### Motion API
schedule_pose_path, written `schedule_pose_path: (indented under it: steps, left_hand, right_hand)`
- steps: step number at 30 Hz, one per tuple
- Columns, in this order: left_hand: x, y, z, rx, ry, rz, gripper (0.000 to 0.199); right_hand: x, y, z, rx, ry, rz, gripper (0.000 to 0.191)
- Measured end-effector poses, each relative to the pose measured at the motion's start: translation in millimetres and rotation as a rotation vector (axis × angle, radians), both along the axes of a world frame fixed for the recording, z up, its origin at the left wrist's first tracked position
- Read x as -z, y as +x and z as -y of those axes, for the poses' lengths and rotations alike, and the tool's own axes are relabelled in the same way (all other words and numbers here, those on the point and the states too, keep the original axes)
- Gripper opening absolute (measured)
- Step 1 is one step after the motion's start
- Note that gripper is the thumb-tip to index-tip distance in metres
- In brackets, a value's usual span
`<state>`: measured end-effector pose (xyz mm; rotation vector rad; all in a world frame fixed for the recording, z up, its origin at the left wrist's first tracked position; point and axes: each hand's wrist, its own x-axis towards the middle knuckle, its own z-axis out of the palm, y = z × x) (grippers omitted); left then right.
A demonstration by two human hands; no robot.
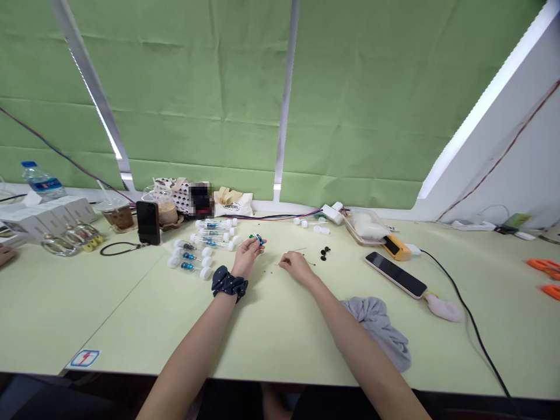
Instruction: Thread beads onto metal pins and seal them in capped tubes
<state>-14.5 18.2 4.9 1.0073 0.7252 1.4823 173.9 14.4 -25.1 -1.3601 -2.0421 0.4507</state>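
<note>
My left hand (248, 255), a dark dotted scrunchie at its wrist, pinches a small blue and green piece (261, 240) above the table. Close by on the right, my right hand (294, 266) is closed, fingertips together low over the tabletop. A thin, pale rod-like tip (277, 265) pokes out from those fingers; most of it is hidden. Left of my left hand lie several clear tubes with white caps and blue parts inside, one being the nearest tube (189, 266). Several small black round pieces (324, 254) rest to the right of my right hand.
A grey cloth (376, 326) lies beside my right forearm. Farther right are a phone (396, 274), a black cable (464, 297) and orange-handled scissors (545, 266). At the back stand a plastic tray (361, 238), an upright phone (148, 223) and drink cups (117, 217).
</note>
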Motion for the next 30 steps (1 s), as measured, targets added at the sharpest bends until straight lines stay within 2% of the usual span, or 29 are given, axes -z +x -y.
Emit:
schedule_pose_path:
  steps: [11,25,30]
  left_hand:
    - [5.1,-2.6,-3.4,-0.005,-0.003,0.06,0.039]
    - [0.7,-7.7,-4.3,-0.055,-0.052,0.119,0.035]
    - [1.8,-10.1,-5.7,-0.067,-0.04,0.127,0.034]
  right_hand:
    - [-5.3,-0.4,3.0,0.023,-0.058,0.038,0.009]
    - [0.0,2.6,-1.0,0.009,-0.075,0.04,0.007]
    - [-3.2,0.7,1.5,-0.001,-0.103,0.041,0.008]
